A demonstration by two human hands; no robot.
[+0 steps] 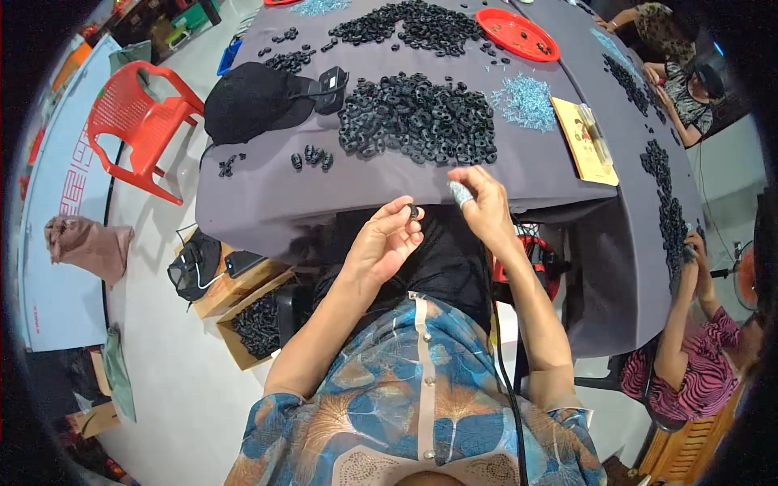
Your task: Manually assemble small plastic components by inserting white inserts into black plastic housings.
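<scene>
My left hand [381, 243] has its thumb and fingertips pinched on a small black part [414, 211], held up just off the near edge of the table, palm turned partly upward. My right hand [484, 206] is apart from it, near the table edge, its fingers bent; one digit wears a pale grey wrap [461, 193], and from where I sit I cannot tell whether anything is gripped there. Right ahead of both, on the grey tablecloth [275, 198], I have a broad pile of black parts [417, 121], with a small cluster of them [312, 157] to its left. A heap of light-blue pieces [527, 104] lies to the pile's right, and beyond that heap, toward me, a yellow booklet [579, 146] sits near the edge. Left of the pile I make out a black cap [251, 101]; farther back, a second black heap [413, 26] and a red tray [496, 31]. Below the table on my left, an open cardboard box [232, 347] holds more black parts, and a red plastic chair [134, 121] stands farther out. At my far right, a co-worker in a pink-and-black top [693, 368] reaches to a long row of black parts [668, 211].
</scene>
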